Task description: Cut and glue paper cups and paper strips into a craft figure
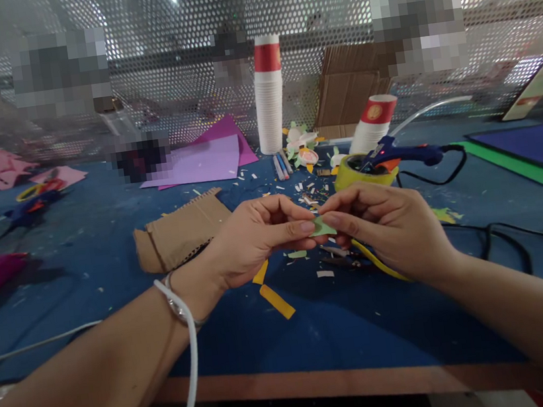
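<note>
Between the thumbs and fingertips of both hands is a small piece of green paper [323, 227], held above the middle of the table. My left hand [256, 235] pinches its left end, and my right hand [387, 225] pinches the right end. Part of the paper is hidden by the thumbs. Below the hands lie a green paper scrap [297, 254], dark scissor-like blades and a yellow loop [379, 261], partly covered by my right hand. Nearer to me rests an orange paper strip [278, 301].
A cardboard piece [189, 227] lies beside my left wrist. Behind stand stacked paper cups [269, 107], markers [281, 166] and purple sheets [196, 160]. A blue glue gun [407, 151] rests on a yellow tape roll [365, 174]. Black cables [490, 235] run at the right. Perforated metal closes the back.
</note>
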`<state>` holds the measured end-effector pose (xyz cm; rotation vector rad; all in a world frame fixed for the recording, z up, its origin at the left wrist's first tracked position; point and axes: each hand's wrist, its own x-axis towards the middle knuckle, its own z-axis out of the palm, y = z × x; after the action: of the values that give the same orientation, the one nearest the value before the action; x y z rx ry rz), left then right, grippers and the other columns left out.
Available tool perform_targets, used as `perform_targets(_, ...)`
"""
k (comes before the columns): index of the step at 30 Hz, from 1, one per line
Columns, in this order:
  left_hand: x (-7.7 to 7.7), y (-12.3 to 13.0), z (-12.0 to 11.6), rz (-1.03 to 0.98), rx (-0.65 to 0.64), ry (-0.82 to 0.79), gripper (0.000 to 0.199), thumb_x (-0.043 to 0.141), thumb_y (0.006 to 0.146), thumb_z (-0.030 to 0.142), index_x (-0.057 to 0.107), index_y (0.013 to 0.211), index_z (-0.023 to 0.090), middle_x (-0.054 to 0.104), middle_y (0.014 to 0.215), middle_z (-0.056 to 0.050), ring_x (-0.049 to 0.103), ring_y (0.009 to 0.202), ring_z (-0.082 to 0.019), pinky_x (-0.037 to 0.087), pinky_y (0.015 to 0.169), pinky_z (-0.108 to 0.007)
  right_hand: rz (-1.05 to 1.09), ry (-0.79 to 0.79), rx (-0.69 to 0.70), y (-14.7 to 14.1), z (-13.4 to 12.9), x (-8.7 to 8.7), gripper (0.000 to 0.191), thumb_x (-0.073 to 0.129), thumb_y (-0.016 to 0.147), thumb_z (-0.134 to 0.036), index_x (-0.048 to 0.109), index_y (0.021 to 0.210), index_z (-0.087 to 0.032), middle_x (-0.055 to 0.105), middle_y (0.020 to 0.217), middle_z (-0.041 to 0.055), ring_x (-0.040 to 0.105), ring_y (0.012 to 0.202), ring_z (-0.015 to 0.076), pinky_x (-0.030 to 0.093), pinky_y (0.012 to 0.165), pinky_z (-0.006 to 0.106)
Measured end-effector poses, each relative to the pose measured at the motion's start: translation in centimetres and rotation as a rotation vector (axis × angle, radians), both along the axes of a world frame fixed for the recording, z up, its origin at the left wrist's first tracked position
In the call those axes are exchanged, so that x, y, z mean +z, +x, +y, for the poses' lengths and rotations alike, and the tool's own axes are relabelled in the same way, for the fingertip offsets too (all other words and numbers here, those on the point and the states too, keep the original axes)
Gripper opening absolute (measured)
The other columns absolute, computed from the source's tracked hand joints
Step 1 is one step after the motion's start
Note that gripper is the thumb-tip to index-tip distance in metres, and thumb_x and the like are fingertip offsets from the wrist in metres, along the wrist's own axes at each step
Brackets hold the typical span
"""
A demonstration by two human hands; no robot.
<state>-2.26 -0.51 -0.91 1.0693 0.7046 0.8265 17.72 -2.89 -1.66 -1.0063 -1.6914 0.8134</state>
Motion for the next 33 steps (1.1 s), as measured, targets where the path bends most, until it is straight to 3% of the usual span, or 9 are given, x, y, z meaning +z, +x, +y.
perform_targets(5,-0.3,-0.2,0.0,0.023,-0.053,-0.025,0.020,0.085,0.069,0.015,0.067,0.076,0.013,0.072,0.071,0.000,0.072,0.068,-0.013,0.056,0.071,-0.026,0.001,0.005,0.010,0.0,0.0,-0.2,0.008,0.074,0.084,-0.026,0.070,0.085,-0.020,0.068,0.066,-0.0026,0.058,0.046,0.0075,0.046,0.042,0.019)
perform_targets(9,0.0,-0.2,0.0,0.109,-0.048,0.086,0.017,0.083,0.069,0.011,0.067,0.073,0.012,0.069,0.068,0.001,0.066,0.066,-0.009,0.049,0.068,-0.023,-0.003,-0.002,0.044,0.1,0.0,-0.3,0.010,0.074,0.085,-0.029,0.070,0.085,-0.020,0.066,0.067,-0.0029,0.058,0.047,0.0067,0.047,0.043,0.018)
perform_targets(14,0.3,0.1,-0.2,0.197,-0.097,0.073,0.024,0.081,0.070,0.007,0.067,0.088,0.015,0.072,0.073,0.001,0.065,0.070,-0.010,0.047,0.072,-0.024,-0.052,-0.076,0.078,0.0,-0.1,-0.4,0.014,0.073,0.086,-0.034,0.070,0.085,-0.020,0.064,0.063,-0.0036,0.056,0.047,0.0077,0.044,0.043,0.019)
perform_targets(18,0.1,0.1,-0.2,0.231,-0.137,0.098,0.014,0.079,0.070,0.007,0.068,0.078,0.013,0.069,0.072,0.001,0.062,0.069,-0.009,0.046,0.072,-0.024,-0.108,-0.082,0.094,-0.1,0.1,-0.1,0.014,0.070,0.087,-0.034,0.069,0.087,-0.020,0.065,0.063,-0.0028,0.056,0.047,0.0085,0.043,0.044,0.020)
perform_targets(21,0.2,-0.1,0.2,0.211,-0.070,0.123,0.013,0.079,0.069,0.008,0.068,0.075,0.013,0.067,0.071,0.001,0.060,0.068,-0.008,0.045,0.071,-0.023,-0.163,-0.021,0.032,0.5,0.4,0.3,0.017,0.069,0.088,-0.036,0.070,0.089,-0.020,0.066,0.064,-0.0019,0.057,0.050,0.0097,0.043,0.046,0.021)
perform_targets(25,0.4,-0.6,0.9,0.179,0.063,0.088,0.014,0.080,0.069,0.011,0.067,0.073,0.013,0.063,0.069,0.003,0.055,0.064,-0.006,0.040,0.063,-0.020,-0.385,0.095,-0.064,2.4,1.4,0.6,0.018,0.066,0.090,-0.037,0.069,0.082,-0.021,0.067,0.067,-0.0007,0.057,0.055,0.0111,0.043,0.052,0.023)
perform_targets(33,0.2,-1.1,1.5,0.022,0.113,0.001,0.015,0.079,0.071,0.011,0.064,0.069,0.015,0.062,0.067,0.004,0.056,0.065,-0.007,0.043,0.066,-0.022,-0.880,-0.027,0.128,4.3,2.1,1.1,0.017,0.060,0.089,-0.028,0.067,0.075,-0.022,0.066,0.064,0.0016,0.057,0.054,0.0161,0.038,0.053,0.029)
